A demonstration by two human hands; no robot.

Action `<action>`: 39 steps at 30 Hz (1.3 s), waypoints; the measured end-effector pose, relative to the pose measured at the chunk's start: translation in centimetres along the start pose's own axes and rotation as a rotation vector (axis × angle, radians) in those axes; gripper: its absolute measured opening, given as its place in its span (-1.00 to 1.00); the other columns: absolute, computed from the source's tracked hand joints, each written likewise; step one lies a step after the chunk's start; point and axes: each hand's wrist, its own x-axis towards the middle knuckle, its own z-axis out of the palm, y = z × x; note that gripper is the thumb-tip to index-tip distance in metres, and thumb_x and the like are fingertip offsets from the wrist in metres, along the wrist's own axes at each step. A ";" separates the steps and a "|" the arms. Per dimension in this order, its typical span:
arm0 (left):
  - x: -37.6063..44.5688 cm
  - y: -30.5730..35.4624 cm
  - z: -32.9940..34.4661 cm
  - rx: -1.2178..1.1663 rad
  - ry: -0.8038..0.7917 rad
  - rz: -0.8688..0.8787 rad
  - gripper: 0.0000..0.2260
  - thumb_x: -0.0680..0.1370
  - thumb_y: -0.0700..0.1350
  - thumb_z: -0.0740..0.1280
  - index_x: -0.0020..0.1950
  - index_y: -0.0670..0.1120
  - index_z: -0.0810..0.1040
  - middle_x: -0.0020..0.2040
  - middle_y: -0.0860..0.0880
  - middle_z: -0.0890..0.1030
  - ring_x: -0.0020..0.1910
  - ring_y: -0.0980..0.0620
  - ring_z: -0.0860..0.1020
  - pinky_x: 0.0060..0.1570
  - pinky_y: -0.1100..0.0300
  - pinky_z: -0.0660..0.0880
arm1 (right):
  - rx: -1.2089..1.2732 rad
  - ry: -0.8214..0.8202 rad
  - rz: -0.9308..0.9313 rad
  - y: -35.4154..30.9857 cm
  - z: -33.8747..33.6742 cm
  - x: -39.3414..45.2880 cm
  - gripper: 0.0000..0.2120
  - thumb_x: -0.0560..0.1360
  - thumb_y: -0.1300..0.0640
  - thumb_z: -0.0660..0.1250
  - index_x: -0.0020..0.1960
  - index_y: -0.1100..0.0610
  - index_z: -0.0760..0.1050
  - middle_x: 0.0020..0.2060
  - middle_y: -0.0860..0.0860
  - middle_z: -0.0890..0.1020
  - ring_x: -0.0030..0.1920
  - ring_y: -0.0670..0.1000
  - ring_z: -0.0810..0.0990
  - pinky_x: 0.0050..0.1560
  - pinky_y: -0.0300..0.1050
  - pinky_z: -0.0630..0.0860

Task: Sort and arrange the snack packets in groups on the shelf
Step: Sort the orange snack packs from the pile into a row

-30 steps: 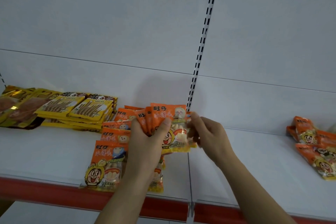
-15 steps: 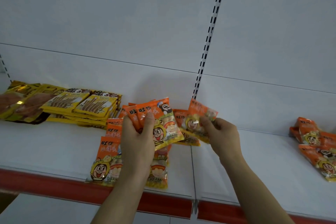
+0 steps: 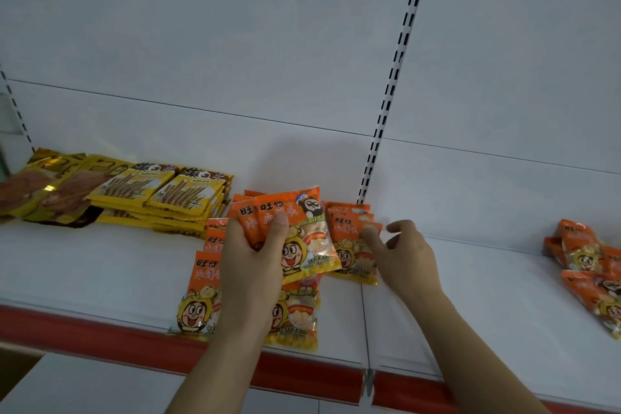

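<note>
Left hand (image 3: 250, 254) raised, thumb pressed across front of fanned orange foil snack packets (image 3: 295, 232), gripping. Right hand (image 3: 403, 254) beside, fingers loosely curled, holding nothing.

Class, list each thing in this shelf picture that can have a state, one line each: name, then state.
left hand: grips a fanned bunch of orange packets
held orange packets: lifted off the shelf
right hand: fingers loosely curled, holding nothing, beside a laid stack
laid orange stack: flat on the shelf
yellow packets: stacked flat
right orange packets: loose, unsorted pile
</note>
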 end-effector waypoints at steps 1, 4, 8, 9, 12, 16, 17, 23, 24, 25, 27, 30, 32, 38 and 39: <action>-0.1 -0.1 0.2 0.017 -0.021 -0.001 -0.83 0.54 0.17 0.43 0.03 0.15 0.57 -0.05 0.05 0.71 -0.05 0.00 0.71 0.03 -0.16 0.66 | 0.028 0.046 -0.022 -0.5 -0.7 -0.5 -0.55 0.53 -0.28 0.28 0.17 0.07 0.46 -0.11 -0.05 0.58 -0.11 -0.04 0.56 -0.19 -0.14 0.42; -0.4 -0.3 1.0 0.081 -0.091 0.008 -0.76 0.51 0.15 0.47 0.12 0.13 0.56 -0.04 0.13 0.71 -0.08 0.20 0.68 0.03 0.05 0.62 | 0.272 -0.083 -0.120 -2.5 -2.9 -2.6 -0.51 0.55 -0.31 0.16 -0.12 0.10 0.56 -0.31 -0.05 0.62 -0.27 -0.09 0.58 -0.30 -0.21 0.42; -1.0 -0.4 2.6 0.152 -0.155 0.022 -0.64 0.51 0.22 0.42 0.23 0.13 0.50 0.01 0.15 0.69 -0.09 0.24 0.69 -0.14 0.27 0.63 | 0.289 -0.273 -0.252 -4.3 -4.1 -5.0 -0.59 0.50 -0.23 0.34 -0.22 0.13 0.58 -0.35 -0.04 0.67 -0.33 -0.11 0.64 -0.31 -0.16 0.55; -1.2 -0.4 2.8 0.157 -0.161 0.020 -0.66 0.53 0.26 0.37 0.22 0.15 0.49 -0.01 0.15 0.70 -0.10 0.21 0.70 -0.14 0.24 0.66 | 0.273 -0.238 -0.239 -4.1 -4.2 -4.8 -0.63 0.51 -0.16 0.39 -0.23 0.14 0.57 -0.35 -0.02 0.67 -0.35 -0.12 0.62 -0.34 -0.16 0.53; -1.1 0.1 2.5 0.144 -0.138 0.015 -0.79 0.66 0.21 0.21 0.16 0.13 0.47 -0.19 0.16 0.69 -0.32 0.20 0.68 -0.34 0.32 0.61 | 0.322 -0.078 -0.109 -1.9 -4.6 -3.5 -0.62 0.52 -0.09 0.42 -0.27 0.19 0.51 -0.40 0.05 0.63 -0.42 -0.08 0.54 -0.39 -0.11 0.43; -0.4 0.7 1.3 0.094 -0.066 -0.039 -0.91 0.69 -0.07 0.27 0.16 0.00 0.52 -0.11 -0.13 0.66 -0.28 -0.12 0.69 -0.40 0.00 0.65 | 0.187 -0.087 0.011 0.5 -3.5 -2.7 -0.56 0.51 -0.13 0.41 -0.30 0.22 0.49 -0.46 0.02 0.61 -0.45 -0.05 0.50 -0.41 -0.15 0.37; -0.3 0.5 1.2 0.110 -0.061 -0.037 -0.93 0.67 -0.07 0.28 0.13 0.03 0.53 -0.06 -0.16 0.66 -0.19 -0.21 0.69 -0.31 -0.16 0.67 | 0.104 -0.119 0.003 0.7 -2.8 -2.8 -0.56 0.51 -0.15 0.41 -0.29 0.21 0.51 -0.48 -0.01 0.61 -0.46 -0.06 0.51 -0.43 -0.18 0.36; -0.5 -0.1 0.9 0.174 -0.080 0.009 -0.74 0.67 0.12 0.26 0.02 -0.07 0.49 -0.07 -0.30 0.61 -0.12 -0.34 0.65 -0.16 -0.29 0.62 | -0.200 -0.062 -0.097 0.4 -0.1 -2.5 -0.57 0.52 -0.27 0.32 -0.18 0.11 0.47 -0.34 -0.02 0.59 -0.29 0.01 0.57 -0.26 -0.03 0.54; -0.6 -0.1 1.0 0.193 -0.092 0.011 -0.67 0.67 0.17 0.25 0.00 -0.10 0.48 -0.08 -0.33 0.59 -0.12 -0.35 0.64 -0.14 -0.31 0.59 | -0.229 -0.062 -0.097 0.4 0.1 -2.3 -0.59 0.52 -0.29 0.31 -0.13 0.08 0.45 -0.30 -0.04 0.59 -0.26 -0.01 0.57 -0.23 -0.02 0.58; -0.8 -0.1 1.1 0.207 -0.102 0.015 -0.63 0.66 0.19 0.24 -0.02 -0.12 0.46 -0.09 -0.35 0.56 -0.12 -0.36 0.63 -0.14 -0.29 0.59 | -0.236 -0.067 -0.088 0.4 0.2 -2.2 -0.60 0.52 -0.30 0.30 -0.09 0.05 0.43 -0.26 -0.07 0.59 -0.23 -0.03 0.58 -0.20 -0.02 0.59; -1.2 0.1 1.2 0.238 -0.132 0.027 -0.61 0.65 0.21 0.22 -0.05 -0.12 0.45 -0.13 -0.35 0.52 -0.17 -0.35 0.60 -0.19 -0.25 0.58 | -0.171 -0.061 -0.054 0.5 -0.1 -2.4 -0.60 0.50 -0.30 0.31 -0.01 0.04 0.42 -0.21 -0.08 0.58 -0.20 -0.06 0.57 -0.23 -0.07 0.55; -1.7 0.4 1.4 0.283 -0.203 0.067 -0.57 0.61 0.28 0.19 -0.08 -0.10 0.44 -0.33 -0.13 0.44 -0.36 -0.17 0.49 -0.29 -0.13 0.55 | 0.004 0.034 -0.048 -0.2 -1.8 -3.5 -0.62 0.54 -0.29 0.27 0.07 0.03 0.47 -0.16 -0.11 0.58 -0.19 -0.15 0.54 -0.30 -0.24 0.39; -1.9 0.1 1.8 0.324 -0.239 0.100 -0.51 0.59 0.28 0.19 -0.03 -0.17 0.47 -0.30 -0.14 0.47 -0.35 -0.16 0.46 -0.30 -0.08 0.49 | 0.169 0.021 -0.085 -1.3 -3.3 -4.6 -0.67 0.57 -0.25 0.23 -0.07 0.00 0.55 -0.25 -0.11 0.63 -0.25 -0.15 0.56 -0.33 -0.30 0.38; -2.8 -0.2 3.6 0.440 -0.336 0.169 -0.74 0.63 0.19 0.25 -0.03 0.01 0.49 -0.19 0.10 0.61 -0.25 0.20 0.61 -0.31 0.37 0.54 | 0.322 -0.184 -0.150 -2.5 -5.1 -6.4 -0.77 0.54 -0.06 0.39 -0.17 0.07 0.63 -0.33 -0.06 0.69 -0.34 -0.10 0.63 -0.34 -0.18 0.53; -2.8 -0.2 3.5 0.511 -0.314 0.219 -0.82 0.64 0.18 0.24 0.01 0.09 0.47 -0.16 0.18 0.59 -0.21 0.27 0.59 -0.27 0.42 0.51 | 0.305 -0.154 -0.118 -2.0 -5.1 -6.1 -0.76 0.54 -0.07 0.40 -0.19 0.07 0.63 -0.35 -0.04 0.68 -0.37 -0.09 0.61 -0.35 -0.12 0.51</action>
